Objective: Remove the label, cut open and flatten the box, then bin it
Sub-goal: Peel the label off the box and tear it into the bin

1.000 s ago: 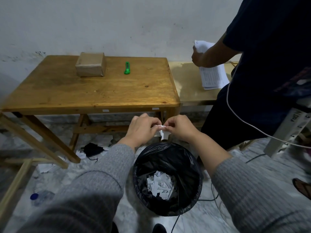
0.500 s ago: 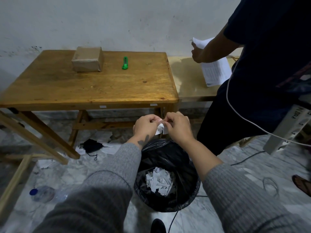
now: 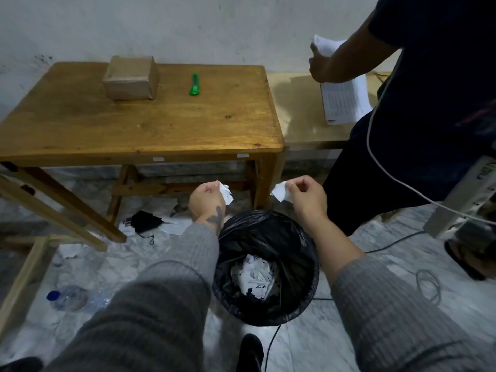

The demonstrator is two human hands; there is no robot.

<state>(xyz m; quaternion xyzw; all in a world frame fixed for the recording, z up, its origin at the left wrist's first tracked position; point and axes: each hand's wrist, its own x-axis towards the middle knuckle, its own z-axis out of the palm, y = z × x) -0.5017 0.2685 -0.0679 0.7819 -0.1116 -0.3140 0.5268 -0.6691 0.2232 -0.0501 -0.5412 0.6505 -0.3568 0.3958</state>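
Now torn in two: left hand (image 3: 208,196) pinches one label scrap (image 3: 226,194), right hand (image 3: 303,193) the other (image 3: 279,192), apart above bin (image 3: 308,245). Box (image 3: 130,77) uncut on surface (image 3: 161,124); cutting next.

Brown box (image 3: 130,77), green cutter (image 3: 194,84), honey-brown table (image 3: 166,124), black bin liner (image 3: 292,237), white paper scraps (image 3: 255,276).

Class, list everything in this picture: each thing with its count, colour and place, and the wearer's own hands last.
box: 1, brown, table's far left
cutter: 1, green, right of box
table: 1, wooden, by wall
bin: 1, black liner, floor, paper scraps inside
bottle: 1, clear, blue cap, floor left
bystander: 1, dark clothes, right, holding papers
left hand: pinches white label piece
right hand: pinches other piece
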